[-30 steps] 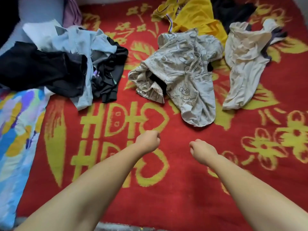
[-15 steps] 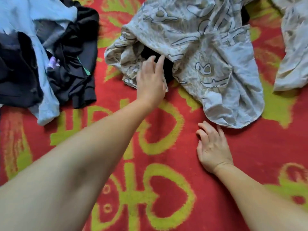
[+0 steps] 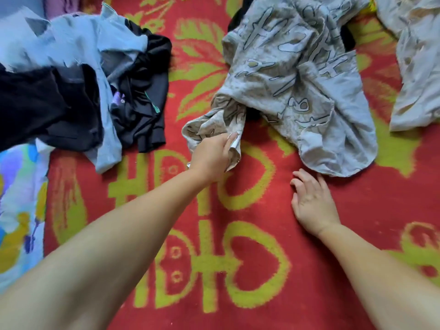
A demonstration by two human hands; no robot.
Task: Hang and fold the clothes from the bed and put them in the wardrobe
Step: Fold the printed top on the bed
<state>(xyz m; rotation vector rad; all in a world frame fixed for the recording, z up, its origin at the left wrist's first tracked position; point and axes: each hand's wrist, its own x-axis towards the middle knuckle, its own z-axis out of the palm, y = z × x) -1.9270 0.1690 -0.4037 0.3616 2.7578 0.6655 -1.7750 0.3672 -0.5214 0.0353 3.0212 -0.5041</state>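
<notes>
Two bare hands were over the red blanket (image 3: 238,294) with its yellow pattern: the left hand (image 3: 212,158) gripped a bunched end of the grey patterned garment (image 3: 297,75), fingers curled round the cloth, while the right hand (image 3: 312,203) rested flat on the blanket, fingers relaxed, just beside the garment's lower hem. That garment lay crumpled mid-bed, between a pile of black and light-blue clothes (image 3: 78,79) at left and a cream garment (image 3: 419,63) at right.

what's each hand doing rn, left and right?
Left hand: closed, gripping a bunched edge of the grey patterned shirt.
Right hand: open, fingers spread, resting on the red blanket, holding nothing.
</notes>
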